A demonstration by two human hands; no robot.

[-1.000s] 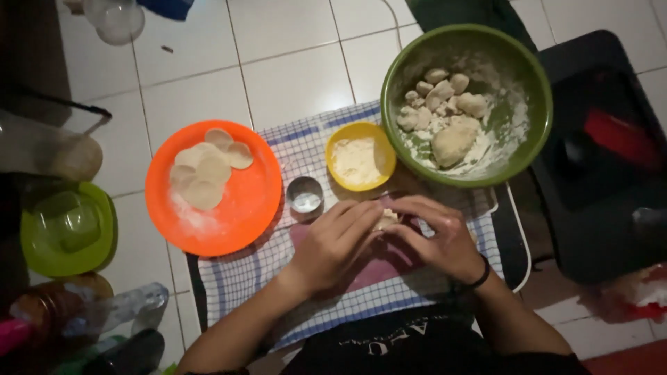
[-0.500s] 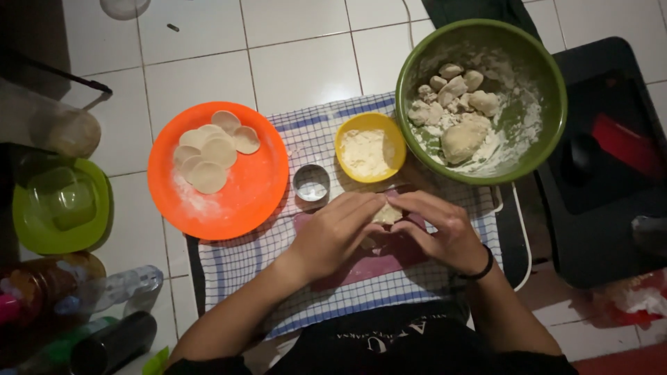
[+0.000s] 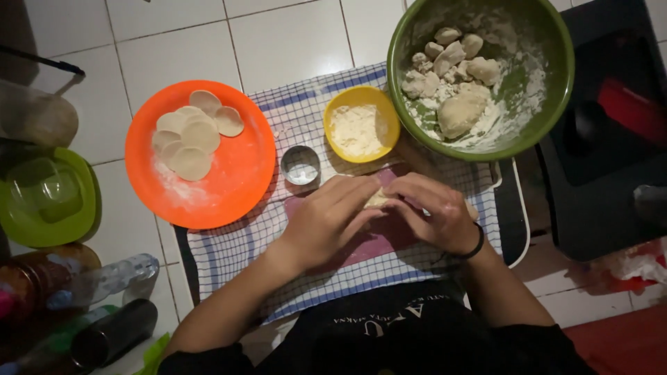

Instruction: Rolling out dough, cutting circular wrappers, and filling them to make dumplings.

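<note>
At the centre of the frame, the left hand (image 3: 326, 222) and right hand (image 3: 434, 212) meet, fingers pinched together on a small pale piece of dough (image 3: 377, 199) over the checked blue-and-white cloth (image 3: 229, 250). Pinched too hard, the thin dough could tear or stick to the fingers. On the round orange plastic plate (image 3: 236, 173) at left lie about seven flat dough discs (image 3: 191, 135). One small yellow bowl of flour (image 3: 361, 125), one round metal cutter (image 3: 300, 164), and one large green bowl (image 3: 549, 90), upper right, holding about eight dough lumps (image 3: 458, 111).

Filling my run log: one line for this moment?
left hand + right hand: pinching dough piece | over checked cloth | orange plate: dough rounds
</note>
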